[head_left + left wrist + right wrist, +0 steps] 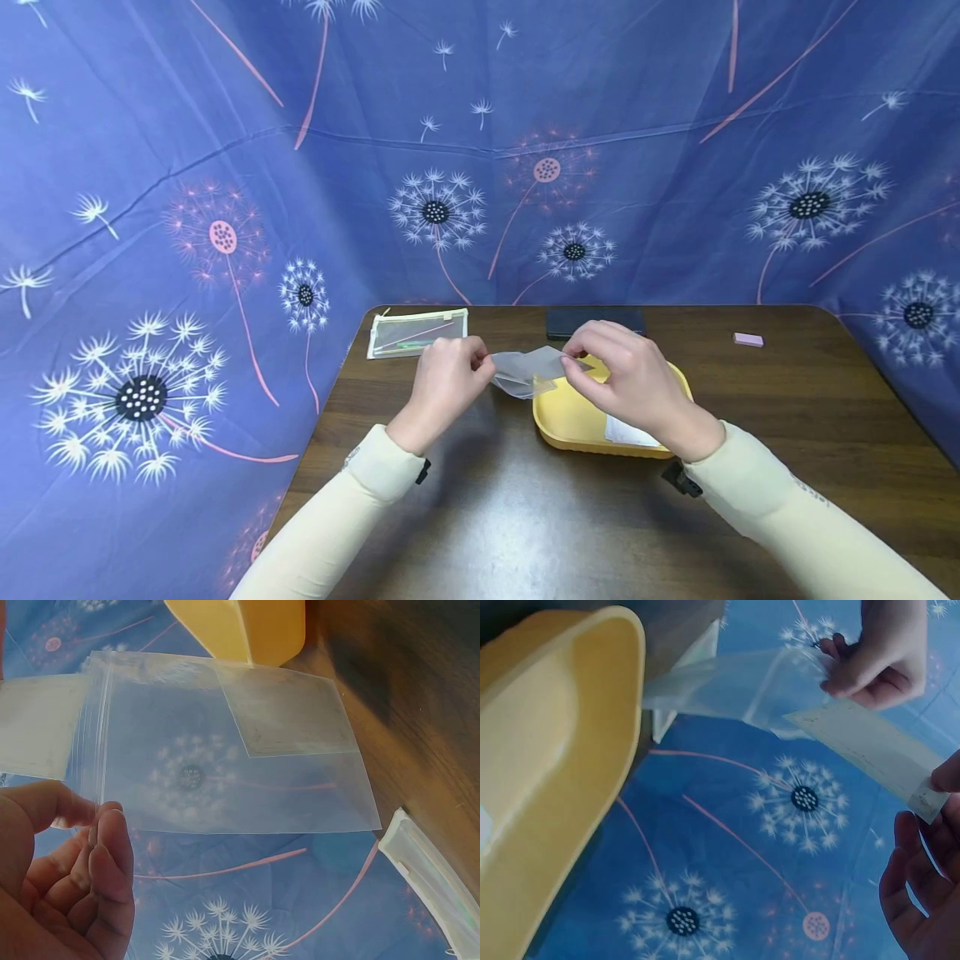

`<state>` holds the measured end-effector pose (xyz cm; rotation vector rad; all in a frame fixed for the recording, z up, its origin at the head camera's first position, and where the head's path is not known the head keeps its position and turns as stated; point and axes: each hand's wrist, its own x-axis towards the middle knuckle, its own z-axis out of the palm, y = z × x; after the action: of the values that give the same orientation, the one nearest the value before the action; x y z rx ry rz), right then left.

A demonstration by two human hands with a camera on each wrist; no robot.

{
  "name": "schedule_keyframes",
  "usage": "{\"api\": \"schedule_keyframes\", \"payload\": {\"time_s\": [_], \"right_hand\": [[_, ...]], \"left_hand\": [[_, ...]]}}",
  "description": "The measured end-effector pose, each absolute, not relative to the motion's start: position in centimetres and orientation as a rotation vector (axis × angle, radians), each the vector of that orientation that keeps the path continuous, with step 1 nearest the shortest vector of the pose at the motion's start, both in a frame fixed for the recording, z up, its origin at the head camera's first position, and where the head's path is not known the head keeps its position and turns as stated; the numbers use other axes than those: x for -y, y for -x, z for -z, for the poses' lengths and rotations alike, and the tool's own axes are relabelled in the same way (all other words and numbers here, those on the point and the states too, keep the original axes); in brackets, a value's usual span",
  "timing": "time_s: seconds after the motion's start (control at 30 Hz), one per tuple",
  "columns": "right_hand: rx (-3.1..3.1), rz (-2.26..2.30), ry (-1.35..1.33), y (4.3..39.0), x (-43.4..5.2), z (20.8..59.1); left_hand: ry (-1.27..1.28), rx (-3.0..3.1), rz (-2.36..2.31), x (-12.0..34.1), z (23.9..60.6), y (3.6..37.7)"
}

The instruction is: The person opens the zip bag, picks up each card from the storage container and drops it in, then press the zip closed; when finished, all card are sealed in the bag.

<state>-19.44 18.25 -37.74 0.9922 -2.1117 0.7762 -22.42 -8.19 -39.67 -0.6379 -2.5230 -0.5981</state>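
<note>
left hand (447,379): pinches the clear bag (172,742)
right hand (630,375): pinches the pale card (877,746)
bag, card: between the hands
yellow tray (573,412): beneath the right hand
zip pouch (416,332): beyond the left hand

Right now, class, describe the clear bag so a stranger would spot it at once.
On the wooden table sits a yellow tray. By its left end, the left hand pinches the clear bag. It is see-through, unlike the pale card in the right hand.
</note>
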Motion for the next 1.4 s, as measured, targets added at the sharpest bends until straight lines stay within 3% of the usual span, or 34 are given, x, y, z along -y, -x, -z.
{"api": "schedule_keyframes", "payload": {"time_s": [0.73,1.4], "right_hand": [[2.318,-0.736,-0.932,20.7,-16.2,42.3],[2.598,-0.651,-0.923,22.2,-14.4,42.5]], "left_hand": [[0.642,2.518,0.584,8.2,39.8,22.3],[0.656,2.523,0.588,7.9,39.9,22.3]]}}
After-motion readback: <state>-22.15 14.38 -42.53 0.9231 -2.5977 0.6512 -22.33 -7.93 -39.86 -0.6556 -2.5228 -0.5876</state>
